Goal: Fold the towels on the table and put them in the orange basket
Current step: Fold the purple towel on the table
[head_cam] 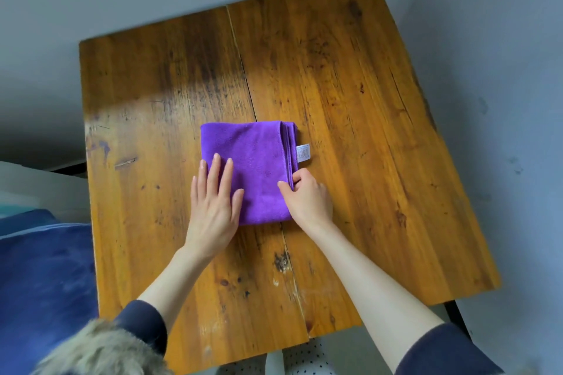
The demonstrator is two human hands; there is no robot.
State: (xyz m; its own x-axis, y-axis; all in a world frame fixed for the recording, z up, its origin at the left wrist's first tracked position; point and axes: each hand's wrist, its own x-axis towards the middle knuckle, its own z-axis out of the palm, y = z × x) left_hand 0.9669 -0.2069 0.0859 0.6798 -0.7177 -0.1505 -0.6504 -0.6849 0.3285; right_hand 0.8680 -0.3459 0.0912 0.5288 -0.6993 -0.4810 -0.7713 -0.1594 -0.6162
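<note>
Purple towel (259, 167) folded into a thick square, lying flat near the middle of the wooden table (350, 85), straddling the seam between the two planks. White tag (303, 153) poking out at the right edge, where the stacked layers show. Left hand (213, 204) palm down on the towel's left near part, fingers straight and slightly apart, pressing the cloth flat. Right hand (307, 198) at the right near corner, fingers curled, thumb on top, pinching the layered edge. Dark sleeves pushed up on both forearms. Blue fabric (42, 277) beside the table's left edge. Grey floor around. No orange basket in view.
</note>
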